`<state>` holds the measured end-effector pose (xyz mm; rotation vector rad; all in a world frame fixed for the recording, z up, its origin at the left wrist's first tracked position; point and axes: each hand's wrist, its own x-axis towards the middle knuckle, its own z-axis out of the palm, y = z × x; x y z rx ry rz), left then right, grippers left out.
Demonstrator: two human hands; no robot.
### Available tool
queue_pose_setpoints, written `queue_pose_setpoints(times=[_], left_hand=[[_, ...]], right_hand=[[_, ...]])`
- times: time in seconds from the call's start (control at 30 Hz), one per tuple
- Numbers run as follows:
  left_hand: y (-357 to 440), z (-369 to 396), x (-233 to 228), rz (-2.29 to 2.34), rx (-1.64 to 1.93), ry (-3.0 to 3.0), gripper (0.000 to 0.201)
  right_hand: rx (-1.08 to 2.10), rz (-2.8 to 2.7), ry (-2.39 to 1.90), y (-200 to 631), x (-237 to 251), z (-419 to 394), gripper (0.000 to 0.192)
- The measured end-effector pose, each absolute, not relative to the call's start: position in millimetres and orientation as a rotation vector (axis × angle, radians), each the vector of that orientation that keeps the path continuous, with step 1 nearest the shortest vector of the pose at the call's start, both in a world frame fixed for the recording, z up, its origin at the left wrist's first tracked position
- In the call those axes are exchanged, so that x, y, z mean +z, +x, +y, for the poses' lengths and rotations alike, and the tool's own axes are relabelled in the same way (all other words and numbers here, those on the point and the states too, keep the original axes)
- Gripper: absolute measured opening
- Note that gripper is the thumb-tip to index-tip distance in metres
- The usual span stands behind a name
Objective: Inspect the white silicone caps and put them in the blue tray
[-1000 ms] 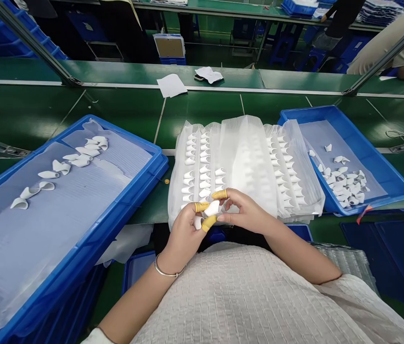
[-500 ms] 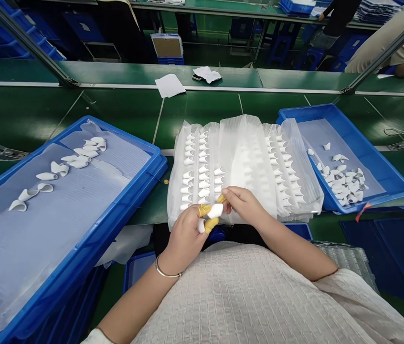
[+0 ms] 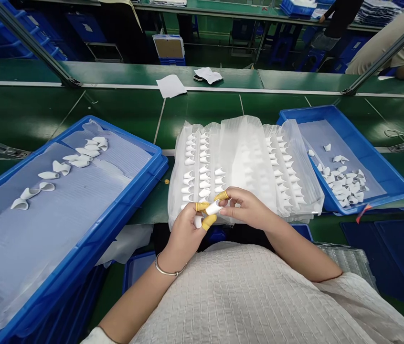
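A small white curved shell-like piece (image 3: 213, 208) is pinched between the yellow-covered fingertips of my left hand (image 3: 185, 231). Lower in that hand's grip is a second white piece (image 3: 197, 221), partly hidden by the fingers. My right hand (image 3: 248, 206) is closed at the upper right end of the first piece, its yellow-capped finger and thumb about the edge. Both hands are just above the near edge of a translucent packing sheet (image 3: 228, 134), where rows of similar white pieces (image 3: 205, 176) lie in long folds. Part of the rows shows only faintly through the film.
To the left stands a lined blue tray (image 3: 116, 234) with several white pieces spread out. Another blue tray (image 3: 377, 153) at the right bears a heap of them. Paper (image 3: 171, 86) and a dark object under a crumpled sheet lie farther back. Metal struts (image 3: 388, 52) slant up on both sides.
The white piece has turned and dropped slightly to the left in my fingers. My right hand's fingers have shifted from behind it to its right end, opening somewhat.
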<state>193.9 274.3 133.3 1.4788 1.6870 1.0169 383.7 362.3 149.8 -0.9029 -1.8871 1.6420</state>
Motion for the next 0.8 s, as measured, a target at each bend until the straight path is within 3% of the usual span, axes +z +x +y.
queue_pose_setpoints(times=[0.23, 0.33, 0.5, 0.8], left_hand=[[194, 274, 134, 1.62, 1.062, 1.375, 0.021], [195, 275, 135, 1.662, 1.077, 1.442, 0.019], [197, 275, 134, 1.699, 1.042, 1.71, 0.014], [194, 270, 128, 1.649, 1.062, 1.84, 0.012]], right_hand=[[1.337, -2.132, -0.782, 391, 147, 360, 0.027], [1.442, -2.066, -0.833, 389, 146, 358, 0.042], [1.459, -2.03, -1.079, 375, 148, 349, 0.032], [1.863, -1.61, -1.093, 371, 141, 356, 0.046]])
